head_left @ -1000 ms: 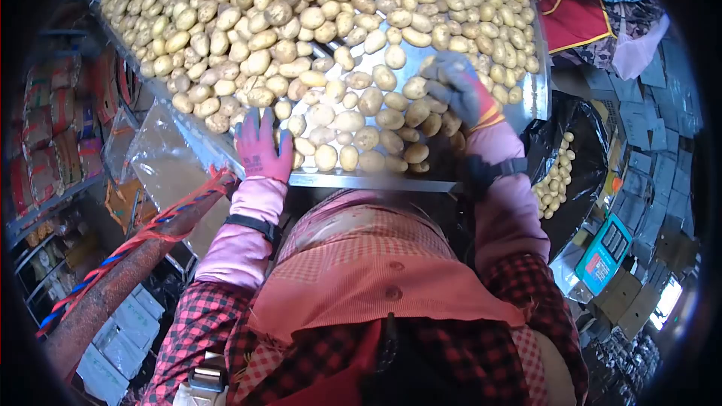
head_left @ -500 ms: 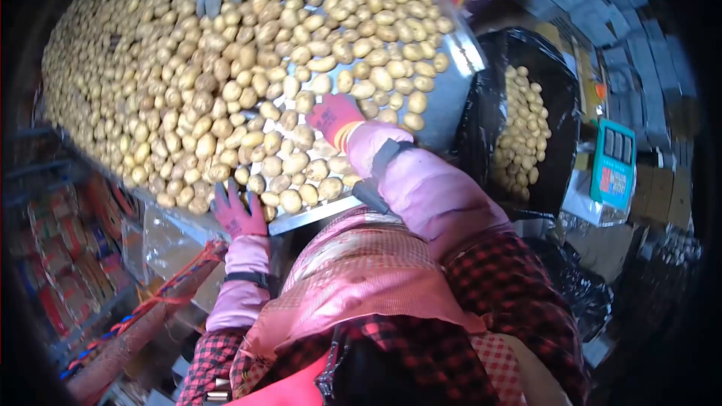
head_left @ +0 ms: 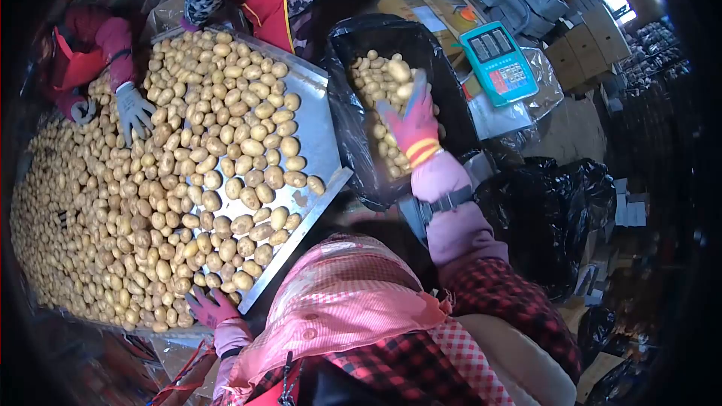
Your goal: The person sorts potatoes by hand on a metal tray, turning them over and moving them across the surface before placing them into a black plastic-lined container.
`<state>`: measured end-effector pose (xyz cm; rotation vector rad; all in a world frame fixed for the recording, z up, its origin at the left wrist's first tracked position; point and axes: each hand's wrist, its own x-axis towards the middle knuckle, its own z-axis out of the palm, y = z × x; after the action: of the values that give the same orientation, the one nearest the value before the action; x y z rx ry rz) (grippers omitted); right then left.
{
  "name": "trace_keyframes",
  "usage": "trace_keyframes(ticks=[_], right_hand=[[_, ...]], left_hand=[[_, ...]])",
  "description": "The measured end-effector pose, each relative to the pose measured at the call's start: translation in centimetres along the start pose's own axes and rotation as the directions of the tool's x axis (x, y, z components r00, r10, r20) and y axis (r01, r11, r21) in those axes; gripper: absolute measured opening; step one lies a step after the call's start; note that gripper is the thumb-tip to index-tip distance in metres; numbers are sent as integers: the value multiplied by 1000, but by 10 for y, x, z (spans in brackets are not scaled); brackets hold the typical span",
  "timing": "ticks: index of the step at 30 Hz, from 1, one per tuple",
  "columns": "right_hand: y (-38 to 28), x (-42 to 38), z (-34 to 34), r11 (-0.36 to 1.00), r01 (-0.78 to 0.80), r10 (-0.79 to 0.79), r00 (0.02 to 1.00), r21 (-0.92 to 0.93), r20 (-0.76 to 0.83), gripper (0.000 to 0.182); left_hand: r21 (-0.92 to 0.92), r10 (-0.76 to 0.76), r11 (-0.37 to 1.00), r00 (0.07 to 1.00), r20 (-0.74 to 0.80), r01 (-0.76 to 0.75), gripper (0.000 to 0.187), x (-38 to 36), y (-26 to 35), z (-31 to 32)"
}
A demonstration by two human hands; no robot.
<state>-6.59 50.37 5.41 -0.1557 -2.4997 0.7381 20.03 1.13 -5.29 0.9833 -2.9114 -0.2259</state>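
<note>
Potatoes (head_left: 392,152) in the black-lined bin (head_left: 347,154) lay beneath the right hand (head_left: 414,122), which had left the steel table (head_left: 320,143) since half a second earlier; its fingers stood apart, enclosing nothing (one potato (head_left: 398,70) showed blurred by the fingertips). The left hand (head_left: 213,309) stayed, fingers spread, at the front edge's left end. More potatoes crowded the surface; cartons (head_left: 594,41) stood beyond a teal scale (head_left: 498,64).

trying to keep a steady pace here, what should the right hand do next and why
Probably swing the right hand over to the metal table to gather potatoes. It looks spread open above those in the open black bag, apparently gripping none, though blur leaves some doubt. Many lie loose on the table, where the left hand rests at the near edge.
</note>
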Motion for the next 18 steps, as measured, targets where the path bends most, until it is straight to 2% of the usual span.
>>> trace_keyframes(ticks=[1,3,4,6,7,9,10,11,12,13,15,16,17,18], right_hand=[[2,-15,1,1000,3,-3,998,9,70,95],[-14,-46,-1,991,-39,-12,931,130,366,89],[-12,-68,11,966,-66,-79,846,250,527,83],[-32,-102,18,951,-70,-190,637,302,747,71],[-50,-113,13,968,-19,-202,530,250,824,66],[-63,-130,20,943,135,-333,440,305,834,60],[-70,-132,20,941,173,-336,412,289,847,58],[-68,-133,23,931,187,-363,399,313,842,58],[-64,-133,29,914,203,-404,371,351,836,58],[-64,-138,42,883,217,-467,324,415,823,58],[-68,-149,46,854,242,-521,396,461,756,51],[-75,-146,41,844,217,-536,335,491,775,51],[-79,-146,40,840,250,-536,255,481,805,55],[-75,-151,45,850,217,-518,174,481,838,57]], left_hand=[[-2,-26,1000,1000,15,26,59,-1,2,-4],[6,42,999,999,-24,-42,59,-2,-8,4],[-1,19,1000,1000,-11,-19,60,-2,-7,5],[5,17,1000,1000,-5,-17,61,-2,-5,4],[19,23,1000,1000,3,-23,62,-1,-9,11],[46,39,998,999,-23,-38,63,-6,8,20],[182,79,978,986,150,-106,66,-1,39,0],[7,200,980,979,22,-201,70,-1,54,4],[-2,146,989,970,193,-148,78,6,66,6],[-40,118,992,991,55,-116,84,7,70,33],[-126,345,937,923,171,-327,79,25,93,19],[-188,450,890,864,224,-415,77,34,105,13],[-138,530,847,838,130,-514,66,30,110,13],[-152,559,826,824,95,-543,64,30,112,17]])
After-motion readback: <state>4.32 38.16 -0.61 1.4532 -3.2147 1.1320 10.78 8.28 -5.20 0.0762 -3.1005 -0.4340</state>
